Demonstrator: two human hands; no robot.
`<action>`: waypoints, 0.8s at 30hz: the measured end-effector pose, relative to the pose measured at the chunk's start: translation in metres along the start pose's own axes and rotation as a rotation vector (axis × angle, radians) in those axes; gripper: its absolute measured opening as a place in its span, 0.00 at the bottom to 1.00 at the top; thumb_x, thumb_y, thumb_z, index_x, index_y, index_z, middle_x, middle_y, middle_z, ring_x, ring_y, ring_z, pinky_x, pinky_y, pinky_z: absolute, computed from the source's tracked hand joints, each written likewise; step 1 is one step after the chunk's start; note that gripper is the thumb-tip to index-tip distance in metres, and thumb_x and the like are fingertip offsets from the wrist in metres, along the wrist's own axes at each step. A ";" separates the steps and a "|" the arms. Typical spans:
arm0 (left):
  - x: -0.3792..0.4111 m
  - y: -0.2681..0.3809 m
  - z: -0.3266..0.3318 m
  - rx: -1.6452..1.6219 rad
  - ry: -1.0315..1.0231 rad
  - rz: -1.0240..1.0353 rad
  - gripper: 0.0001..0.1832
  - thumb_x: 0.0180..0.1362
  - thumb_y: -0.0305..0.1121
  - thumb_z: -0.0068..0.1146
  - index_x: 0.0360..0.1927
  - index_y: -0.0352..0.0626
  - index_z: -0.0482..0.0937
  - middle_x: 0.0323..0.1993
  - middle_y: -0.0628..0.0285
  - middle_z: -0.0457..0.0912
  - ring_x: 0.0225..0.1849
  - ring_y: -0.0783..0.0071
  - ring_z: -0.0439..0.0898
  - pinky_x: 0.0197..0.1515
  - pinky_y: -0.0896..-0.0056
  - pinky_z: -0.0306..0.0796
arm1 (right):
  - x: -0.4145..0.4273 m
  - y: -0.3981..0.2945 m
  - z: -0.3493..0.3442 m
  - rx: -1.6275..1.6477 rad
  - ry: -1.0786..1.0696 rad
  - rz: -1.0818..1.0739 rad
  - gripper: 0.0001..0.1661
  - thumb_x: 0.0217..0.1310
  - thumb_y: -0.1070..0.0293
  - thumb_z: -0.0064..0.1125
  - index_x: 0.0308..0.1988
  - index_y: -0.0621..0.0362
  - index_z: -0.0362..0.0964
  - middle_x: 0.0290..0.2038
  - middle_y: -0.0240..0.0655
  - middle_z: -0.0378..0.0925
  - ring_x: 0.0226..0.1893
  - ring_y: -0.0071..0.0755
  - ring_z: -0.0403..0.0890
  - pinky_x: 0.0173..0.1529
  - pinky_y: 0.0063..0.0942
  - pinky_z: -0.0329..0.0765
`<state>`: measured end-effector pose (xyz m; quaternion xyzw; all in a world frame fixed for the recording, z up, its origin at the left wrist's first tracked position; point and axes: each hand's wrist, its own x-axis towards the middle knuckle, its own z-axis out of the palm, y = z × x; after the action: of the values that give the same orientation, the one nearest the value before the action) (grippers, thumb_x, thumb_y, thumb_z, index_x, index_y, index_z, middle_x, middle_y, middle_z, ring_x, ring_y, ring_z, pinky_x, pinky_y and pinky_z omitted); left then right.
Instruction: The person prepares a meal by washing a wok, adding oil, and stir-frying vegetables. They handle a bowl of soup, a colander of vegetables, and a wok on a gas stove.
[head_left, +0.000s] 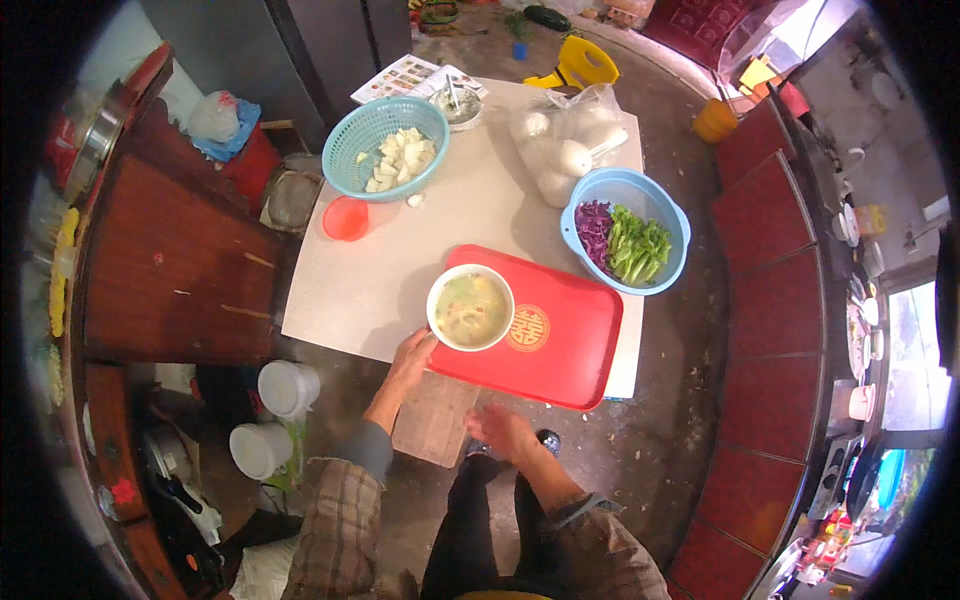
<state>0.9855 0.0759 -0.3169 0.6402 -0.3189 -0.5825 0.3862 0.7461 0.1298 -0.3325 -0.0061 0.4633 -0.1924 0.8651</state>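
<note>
My left hand (414, 357) grips the near-left side of a white bowl (433, 322), fingers at its rim. Pale yellow-green soup (471, 309) with small pieces in it fills much of the bowl. The bowl is over the left part of a red plastic tray (574, 341) with a gold emblem; whether it touches the tray I cannot tell. My right hand (501, 431), slightly blurred, is in front of the table's near edge, fingers apart and holding nothing. Below the tray's near edge, a wooden stool or board (431, 420) shows between my arms.
On the table (360, 300) stand a teal basket (345, 161) of white chunks, a red cup (345, 219), a bag of white round vegetables (555, 150) and a blue colander (667, 202) with purple cabbage and green leaves. A yellow chair (589, 64) stands behind. Cabinets (772, 367) line the right.
</note>
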 end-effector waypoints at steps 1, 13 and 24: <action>0.004 -0.004 -0.002 0.015 -0.003 -0.012 0.20 0.63 0.43 0.46 0.51 0.40 0.75 0.28 0.70 0.72 0.28 0.80 0.68 0.33 0.76 0.65 | -0.010 -0.002 -0.006 -0.072 0.000 0.067 0.20 0.68 0.59 0.43 0.51 0.61 0.65 0.51 0.49 0.74 0.47 0.46 0.78 0.49 0.38 0.75; -0.059 -0.032 -0.013 -0.293 0.674 0.029 0.16 0.58 0.37 0.54 0.45 0.42 0.67 0.36 0.61 0.74 0.18 0.75 0.75 0.15 0.76 0.63 | -0.184 0.031 -0.155 -0.757 0.019 -0.446 0.15 0.63 0.64 0.53 0.47 0.61 0.68 0.39 0.48 0.80 0.33 0.47 0.83 0.35 0.36 0.80; -0.193 -0.073 0.071 -0.064 0.845 -0.222 0.08 0.54 0.30 0.54 0.35 0.41 0.69 0.23 0.62 0.72 0.16 0.74 0.73 0.13 0.72 0.65 | -0.358 0.021 -0.220 -0.386 0.405 -0.317 0.13 0.64 0.66 0.47 0.37 0.66 0.72 0.28 0.45 0.79 0.30 0.47 0.83 0.37 0.41 0.81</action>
<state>0.8889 0.2693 -0.2852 0.8403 -0.0440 -0.3169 0.4376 0.3984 0.3076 -0.1756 -0.2039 0.6474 -0.2303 0.6973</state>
